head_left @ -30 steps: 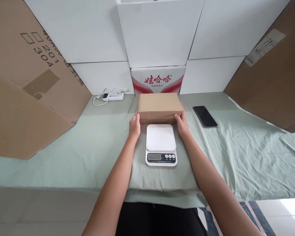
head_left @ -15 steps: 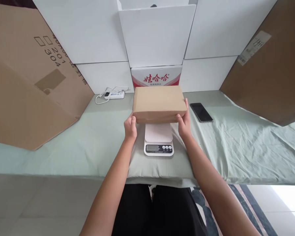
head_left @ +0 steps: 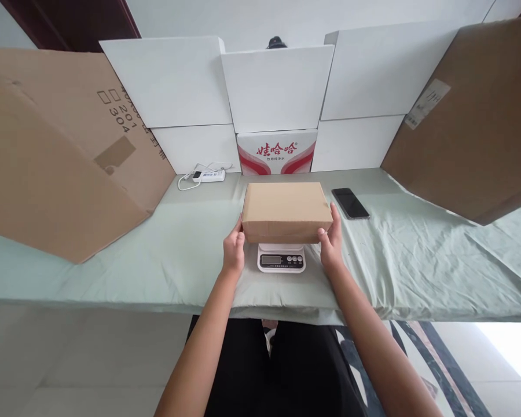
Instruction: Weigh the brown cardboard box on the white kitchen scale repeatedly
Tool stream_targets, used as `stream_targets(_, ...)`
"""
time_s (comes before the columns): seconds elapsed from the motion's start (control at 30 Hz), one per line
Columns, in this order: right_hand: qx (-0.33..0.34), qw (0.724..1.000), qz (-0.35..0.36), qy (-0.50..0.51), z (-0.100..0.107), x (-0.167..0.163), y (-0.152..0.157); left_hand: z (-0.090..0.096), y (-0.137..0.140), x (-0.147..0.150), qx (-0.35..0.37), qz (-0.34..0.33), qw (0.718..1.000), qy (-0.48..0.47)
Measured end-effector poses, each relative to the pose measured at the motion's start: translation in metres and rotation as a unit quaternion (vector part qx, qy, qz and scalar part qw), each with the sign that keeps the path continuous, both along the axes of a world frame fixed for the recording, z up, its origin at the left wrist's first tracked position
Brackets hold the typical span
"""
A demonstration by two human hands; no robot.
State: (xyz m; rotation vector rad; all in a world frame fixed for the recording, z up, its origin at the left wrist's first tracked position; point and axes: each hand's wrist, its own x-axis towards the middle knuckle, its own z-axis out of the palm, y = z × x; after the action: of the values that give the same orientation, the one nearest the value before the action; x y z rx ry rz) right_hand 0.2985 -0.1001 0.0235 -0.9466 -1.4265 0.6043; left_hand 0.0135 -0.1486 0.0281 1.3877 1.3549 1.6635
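A closed brown cardboard box (head_left: 286, 202) is held level between my two hands. My left hand (head_left: 234, 246) grips its left end near the front corner, the thumb pointing up. At the right end, my right hand (head_left: 331, 240) has its thumb on the front face and its fingers along the side. Below the box is a white kitchen scale (head_left: 281, 269), its weighing plate mostly covered. Only the scale's front panel, with a grey display and several round buttons, shows. Whether the box rests on the plate or hangs just over it, I cannot tell.
A black phone (head_left: 350, 204) lies right of the box on the green cloth (head_left: 191, 249). A white power strip (head_left: 209, 175) with a cable sits at the back left. White boxes (head_left: 278, 90) form a back wall; large cardboard sheets (head_left: 61, 156) flank both sides.
Both hands have brought the cardboard box down and nearer to me over the scale, covering more of its plate. The head view has tilted up, showing more of the wall behind.
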Motion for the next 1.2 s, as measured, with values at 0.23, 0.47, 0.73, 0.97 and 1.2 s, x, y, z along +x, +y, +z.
stream_targets(0.23, 0.003, 1.0, 0.014, 0.015, 0.023, -0.004, 0.006, 0.004, 0.015, -0.006, 0.03, -0.018, 0.999, -0.009)
stream_targets(0.47, 0.015, 0.999, 0.038, 0.008, 0.038, -0.013, 0.089, 0.014, 0.102, -0.012, 0.01, -0.049, 0.997, -0.055)
stream_targets(0.73, -0.017, 0.996, 0.059, 0.065, -0.012, -0.027, 0.129, -0.019, 0.131, -0.017, -0.018, -0.034, 0.998, -0.053)
stream_targets(0.97, -0.046, 0.996, 0.042, 0.06, -0.015, -0.023, 0.134, -0.02, 0.132, -0.014, -0.058, -0.06, 0.995, -0.059)
stream_targets(1.2, -0.068, 0.995, 0.039, 0.056, -0.009, -0.023, 0.13, -0.026, 0.135, -0.014, -0.079, -0.062, 0.993, -0.064)
